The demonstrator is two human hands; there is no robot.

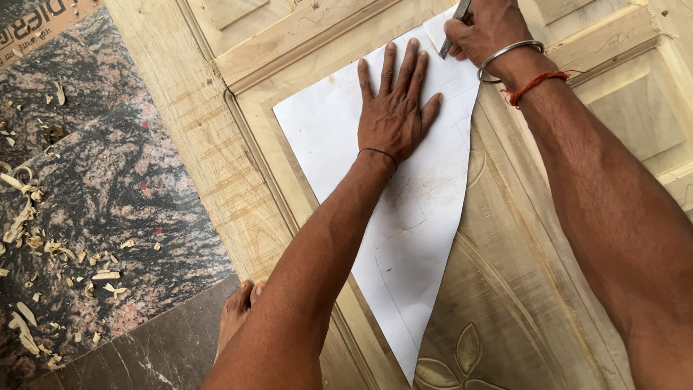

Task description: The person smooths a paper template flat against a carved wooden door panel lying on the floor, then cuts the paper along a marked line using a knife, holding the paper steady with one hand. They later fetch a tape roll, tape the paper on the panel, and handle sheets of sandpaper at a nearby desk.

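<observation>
Hands: left hand (393,108) lies flat, fingers spread and pointing away, palm pressing on the white paper template (404,209); forearm extends straight from the lower edge, thin dark band at the wrist. Right hand (482,32) is clenched round a slim grey marking tool (453,29), tip touching the template's upper edge; metal bangle (505,52) and red thread (534,83) on that wrist; forearm runs down the right side.

Template: long, tapering to a point near the bottom edge, lying on the carved wooden door panel (520,289), faint drawn lines on it.

Panel: leaf carving (462,357) at bottom, partly cut off. Tool's upper end and part of the right hand's fingers cut off by the top edge.

Floor: granite (108,180), strewn with wood shavings (43,245); bare foot (234,310) partly hidden behind the left arm.
</observation>
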